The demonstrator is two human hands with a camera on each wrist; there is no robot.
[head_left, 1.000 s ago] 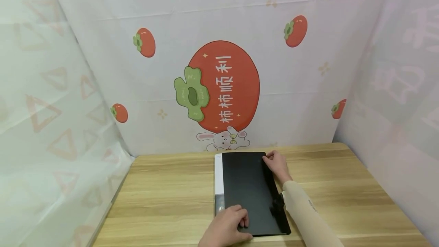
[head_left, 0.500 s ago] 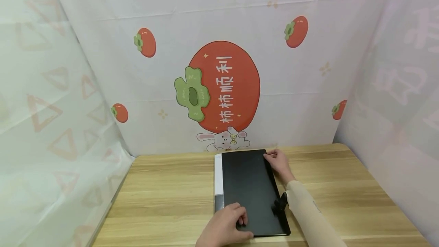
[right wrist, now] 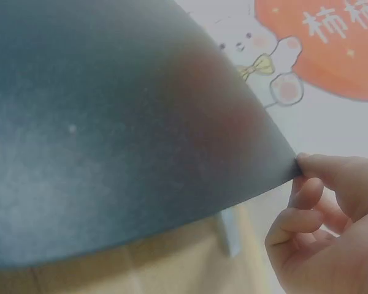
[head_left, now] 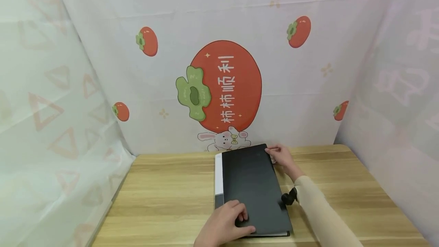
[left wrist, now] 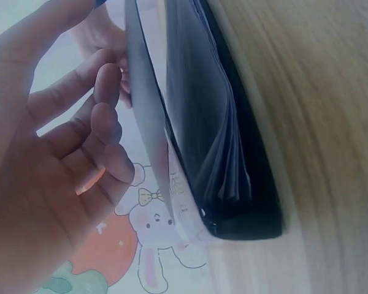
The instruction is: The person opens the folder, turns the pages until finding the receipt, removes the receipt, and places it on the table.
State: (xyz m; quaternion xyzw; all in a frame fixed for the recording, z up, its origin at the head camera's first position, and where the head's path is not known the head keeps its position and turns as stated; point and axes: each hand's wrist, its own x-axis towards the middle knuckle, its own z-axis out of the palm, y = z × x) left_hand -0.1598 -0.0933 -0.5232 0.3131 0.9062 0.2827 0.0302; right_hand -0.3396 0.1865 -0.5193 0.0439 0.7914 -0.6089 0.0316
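Observation:
A black folder [head_left: 252,186] with a white spine strip [head_left: 218,174] lies on the table. My right hand [head_left: 282,159] pinches the far right corner of its cover between thumb and fingers. That corner stands raised, as the cover [right wrist: 110,135] slanting in the right wrist view shows. My left hand [head_left: 226,220] is at the near left part of the cover, fingers loosely bent and thumb toward the near edge. In the left wrist view those fingers hold nothing, and whether they touch the cover is unclear. Clear plastic pockets [left wrist: 224,165] show between the folder's covers there.
The wooden table [head_left: 164,190] extends to both sides of the folder. A white cloth [head_left: 164,64] printed with persimmons and a rabbit hangs behind it, with more cloth at left and right. A small black device [head_left: 289,196] sits at the right wrist.
My right hand has moved up and slightly right, lifting the far right corner of the folder's cover. My left hand has stayed nearly in place. Pages now show at the near edge.

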